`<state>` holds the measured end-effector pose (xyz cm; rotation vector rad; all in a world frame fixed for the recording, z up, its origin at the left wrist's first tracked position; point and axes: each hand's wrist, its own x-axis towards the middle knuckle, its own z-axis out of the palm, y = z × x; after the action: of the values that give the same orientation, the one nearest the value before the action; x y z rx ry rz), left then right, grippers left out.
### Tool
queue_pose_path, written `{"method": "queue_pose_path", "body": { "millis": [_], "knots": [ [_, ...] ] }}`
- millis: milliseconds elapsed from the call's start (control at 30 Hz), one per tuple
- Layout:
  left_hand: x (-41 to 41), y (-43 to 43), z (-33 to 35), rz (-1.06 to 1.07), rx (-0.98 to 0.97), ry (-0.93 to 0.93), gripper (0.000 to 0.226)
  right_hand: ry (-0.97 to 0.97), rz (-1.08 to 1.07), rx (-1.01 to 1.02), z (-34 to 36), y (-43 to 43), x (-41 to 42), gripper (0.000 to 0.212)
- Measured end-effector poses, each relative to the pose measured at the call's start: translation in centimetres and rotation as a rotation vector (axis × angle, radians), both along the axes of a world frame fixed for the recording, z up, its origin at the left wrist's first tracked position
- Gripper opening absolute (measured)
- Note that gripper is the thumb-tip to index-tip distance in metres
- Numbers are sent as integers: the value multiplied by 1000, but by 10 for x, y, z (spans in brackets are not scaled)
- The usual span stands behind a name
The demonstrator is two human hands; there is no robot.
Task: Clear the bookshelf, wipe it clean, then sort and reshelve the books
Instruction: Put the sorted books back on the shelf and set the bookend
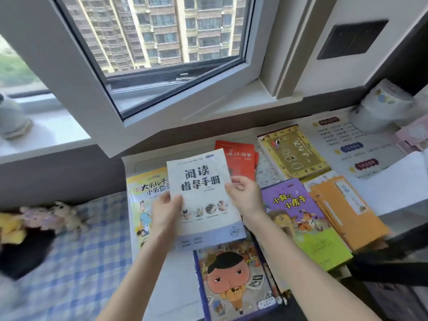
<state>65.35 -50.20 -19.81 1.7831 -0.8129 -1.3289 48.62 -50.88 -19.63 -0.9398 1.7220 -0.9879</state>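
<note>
I hold a thin white booklet [203,193] with bold black characters above a white surface covered in books. My left hand [165,210] grips its left edge, thumb on the cover. My right hand [244,195] pinches its right edge. Beneath and around it lie a yellow cartoon book [143,193], a red book [238,158], a gold-patterned book [293,151], a purple-and-green picture book [303,218], an orange stack [342,209] and a cartoon-face book [234,279] nearest me.
An inward-tilted window sash [143,107] overhangs the back of the surface. A printed sheet [347,144] and a white patterned roll [382,105] lie at the right. A checked blue bedsheet [76,262] with plush toys [39,218] is at the left. A dark strap [389,267] crosses the right.
</note>
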Motion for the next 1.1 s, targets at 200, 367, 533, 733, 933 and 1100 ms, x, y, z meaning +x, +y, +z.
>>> {"method": "queue_pose_path", "body": {
  "millis": [200, 367, 533, 733, 933, 1100],
  "knots": [
    [72, -29, -50, 197, 88, -301, 17, 26, 191, 82, -14, 0, 28, 26],
    [97, -42, -65, 120, 186, -559, 14, 238, 141, 21, -13, 18, -26, 13],
    [82, -43, -60, -53, 266, -908, 35, 749, 43, 190, -12, 51, -106, 42],
    [-15, -33, -42, -334, -225, -770, 24, 1030, 441, 489, -26, 81, -121, 117],
    [-110, 2, -33, -806, -60, -586, 17, 882, 151, 543, -23, 82, -157, 130],
    [-119, 7, -58, -714, 13, -513, 27, 881, -3, 486, -25, 85, -179, 74]
  ]
}}
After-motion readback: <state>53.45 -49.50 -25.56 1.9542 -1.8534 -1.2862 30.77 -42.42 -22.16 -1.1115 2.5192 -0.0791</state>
